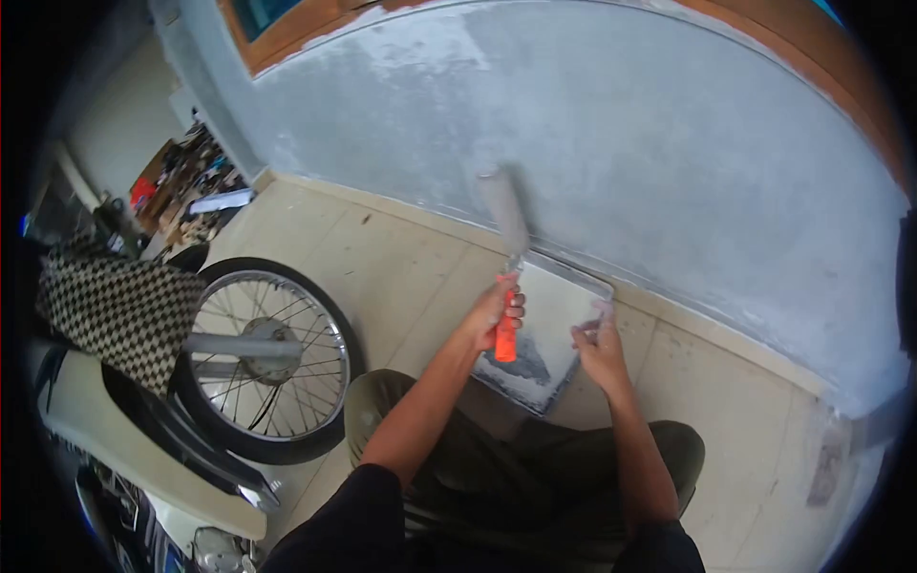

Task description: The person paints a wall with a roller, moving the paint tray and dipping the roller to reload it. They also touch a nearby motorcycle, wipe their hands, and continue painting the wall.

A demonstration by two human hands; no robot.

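My left hand [494,310] is wrapped round the orange handle of a paint roller [506,215], whose long pale grey head is blurred and points up towards the wall. Below the roller lies a shallow paint tray [565,298], its surface cream-coloured at the far end and marked by a dark patch at the near end. Beside the tray's right edge is my right hand [600,346], its fingers bent and apart, with whitish fingertips and nothing seen between them.
A grey wall [650,143] with patchy white marks rises right behind the tray. To the left stands a motorbike with a spoked wheel [267,358] and a checked cloth [119,296] draped over it. Farther back is a pile of clutter [196,177]. Tiled floor [726,411] extends rightward.
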